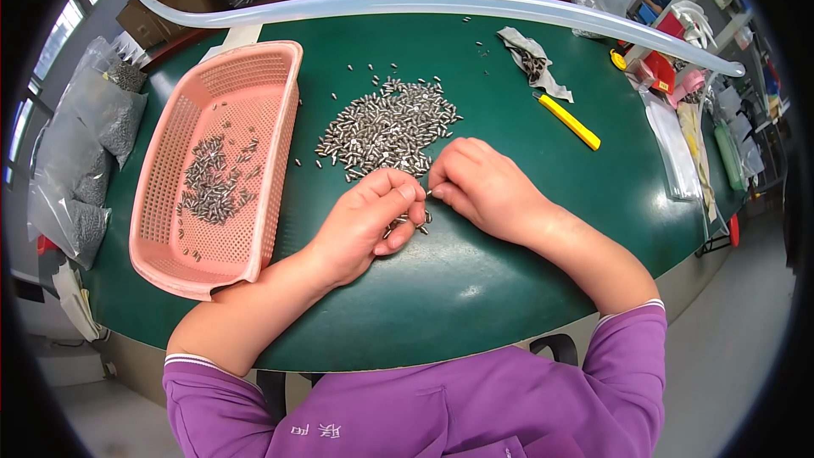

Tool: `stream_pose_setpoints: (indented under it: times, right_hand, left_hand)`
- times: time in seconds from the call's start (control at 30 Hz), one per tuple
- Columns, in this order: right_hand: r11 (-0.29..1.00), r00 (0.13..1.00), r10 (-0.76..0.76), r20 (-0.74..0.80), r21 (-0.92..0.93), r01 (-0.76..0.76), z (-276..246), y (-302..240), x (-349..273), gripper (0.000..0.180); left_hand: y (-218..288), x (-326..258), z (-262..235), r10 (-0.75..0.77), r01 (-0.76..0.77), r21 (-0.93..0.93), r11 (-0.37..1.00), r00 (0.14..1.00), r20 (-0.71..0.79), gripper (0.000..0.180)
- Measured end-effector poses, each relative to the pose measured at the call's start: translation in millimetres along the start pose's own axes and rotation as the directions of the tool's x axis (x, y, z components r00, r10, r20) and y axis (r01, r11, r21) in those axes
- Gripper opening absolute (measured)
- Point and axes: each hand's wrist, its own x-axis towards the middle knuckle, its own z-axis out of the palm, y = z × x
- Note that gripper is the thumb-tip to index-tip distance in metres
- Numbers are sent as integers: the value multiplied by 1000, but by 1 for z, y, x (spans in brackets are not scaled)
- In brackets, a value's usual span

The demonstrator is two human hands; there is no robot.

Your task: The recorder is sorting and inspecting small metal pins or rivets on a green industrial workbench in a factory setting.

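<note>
My left hand (pixel 373 216) and my right hand (pixel 487 185) meet at the near edge of a pile of small silvery metal pins (pixel 386 127) on the green table. Between the two hands' fingertips shows one small metal pin (pixel 430 192), pinched by my right thumb and forefinger. My left fingers are curled, and several loose pins (pixel 424 224) show under and between them. Whether all of these lie in the hand or partly on the table I cannot tell. To the left stands a pink perforated plastic basket (pixel 280 140) with more pins (pixel 212 187) spread on its bottom.
A yellow utility knife (pixel 568 120) lies at the right, near a crumpled pale wrapper (pixel 549 76) with dark pieces. Clear bags of small parts (pixel 89 174) stand beyond the basket. A translucent tube (pixel 407 2) arches across the far side. The green tabletop (pixel 475 305) curves toward me.
</note>
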Motion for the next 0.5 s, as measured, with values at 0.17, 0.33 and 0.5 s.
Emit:
stream_pose_setpoints:
  times: [0.17,0.33,0.5]
  right_hand:
    - [990,995,-16,-100,140,30,-7,-11,3,13]
    - [988,994,-61,-96,135,73,-6,-15,1,13]
    - [993,992,-34,-121,112,48,-7,-6,2,13]
  left_hand:
    - [1,-3,4,-23,24,21,1000,999,-35,11]
    - [3,-3,5,-61,62,85,994,998,-13,11]
    - [1,-2,1,-28,27,52,998,999,21,13]
